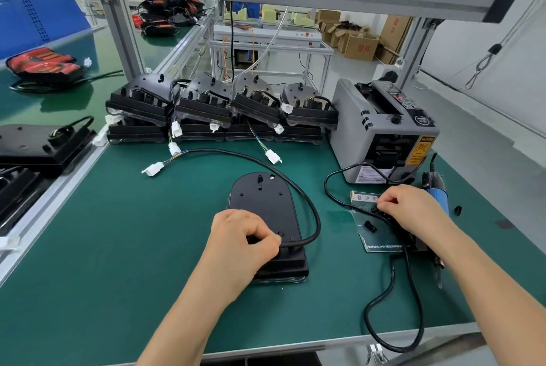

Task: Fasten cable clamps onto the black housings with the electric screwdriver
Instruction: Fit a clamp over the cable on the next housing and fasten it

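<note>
A black housing (266, 212) lies flat on the green mat in the middle, with a black cable (307, 203) looping from its near end round to a white connector (153, 170). My left hand (242, 238) rests on the housing's near part, its fingers curled where the cable enters. My right hand (407, 206) reaches into a small pile of black cable clamps (370, 226) on a plastic bag (375, 235) at the right, with its fingertips pinching among them. A blue-handled electric screwdriver (440, 194) lies behind that hand.
Several black housings (218, 105) with white connectors are stacked in a row at the back. A grey tape dispenser (381, 129) stands at the back right, its black power cord (393, 300) looping to the front edge. More housings (44, 141) lie at the left.
</note>
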